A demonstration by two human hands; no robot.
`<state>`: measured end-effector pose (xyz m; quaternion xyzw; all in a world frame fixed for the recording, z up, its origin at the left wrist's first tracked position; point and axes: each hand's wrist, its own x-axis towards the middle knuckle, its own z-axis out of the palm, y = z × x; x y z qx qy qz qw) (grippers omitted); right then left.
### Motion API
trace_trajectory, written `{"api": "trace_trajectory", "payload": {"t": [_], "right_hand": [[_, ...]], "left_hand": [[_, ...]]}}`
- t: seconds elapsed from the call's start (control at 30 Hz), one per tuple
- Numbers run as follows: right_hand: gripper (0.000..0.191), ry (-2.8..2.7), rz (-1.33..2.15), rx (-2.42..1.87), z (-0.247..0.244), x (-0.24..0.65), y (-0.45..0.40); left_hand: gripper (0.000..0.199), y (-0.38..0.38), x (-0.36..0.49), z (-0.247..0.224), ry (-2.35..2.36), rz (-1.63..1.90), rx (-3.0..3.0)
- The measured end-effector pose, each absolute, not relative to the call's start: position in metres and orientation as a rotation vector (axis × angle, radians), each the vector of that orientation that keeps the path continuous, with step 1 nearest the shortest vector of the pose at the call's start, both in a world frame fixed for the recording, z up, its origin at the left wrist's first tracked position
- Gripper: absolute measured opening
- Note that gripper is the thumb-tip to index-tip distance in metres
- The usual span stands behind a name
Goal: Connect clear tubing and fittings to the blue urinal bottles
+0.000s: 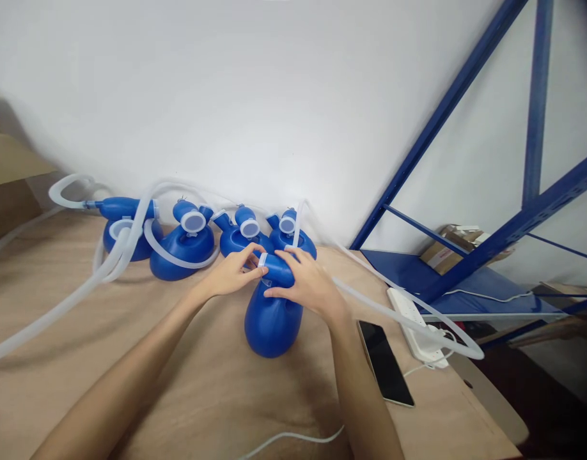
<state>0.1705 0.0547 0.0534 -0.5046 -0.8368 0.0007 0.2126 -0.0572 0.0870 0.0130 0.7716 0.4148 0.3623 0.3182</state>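
A blue plastic bottle (274, 322) stands on the wooden table in front of me, with a blue tubular head (278, 271) lying across its neck. My right hand (310, 281) wraps round the right side of that head, thumb below and fingers above. At its left end is a translucent white rim, which my left hand (238, 269) pinches between thumb and fingers. Behind my hands stand similar blue bottles with round translucent caps, one at the back (305, 243) and another further left (181, 252).
Translucent hoses (68, 308) loop over the table (202, 396) on both sides. At the right lie a black phone (385, 363) and a white power strip (411, 319), beside a blue metal shelf (384, 268). A cardboard box (10, 204) is at far left.
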Motion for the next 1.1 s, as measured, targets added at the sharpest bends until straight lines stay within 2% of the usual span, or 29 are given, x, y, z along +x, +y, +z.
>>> {"api": "trace_trajectory", "payload": {"t": [0.07,0.2,0.33,0.57,0.9,1.1], "right_hand": [[0.073,-2.372,-0.031,-1.496,0.045,0.161,0.063],[0.056,-2.429,-0.107,-1.491,0.043,0.151,0.069],[0.057,-2.418,-0.146,-1.504,0.045,0.151,0.069],[0.054,-2.48,-0.167,-1.511,0.052,0.151,0.072],[0.053,-2.529,-0.149,-1.505,0.058,0.151,0.072],[0.063,-2.459,0.042,-1.491,0.057,0.169,0.073]], "left_hand": [[0.041,0.084,-0.056,0.017,1.181,0.958,2.051],[0.037,0.08,-0.049,0.018,1.48,0.909,2.243],[0.027,0.083,-0.044,0.008,1.544,0.8,2.52],[0.018,0.085,-0.046,0.006,1.53,0.709,2.594],[0.025,0.086,-0.043,-0.001,1.537,0.818,2.338],[0.054,0.092,-0.054,0.009,1.571,0.813,2.136]]}}
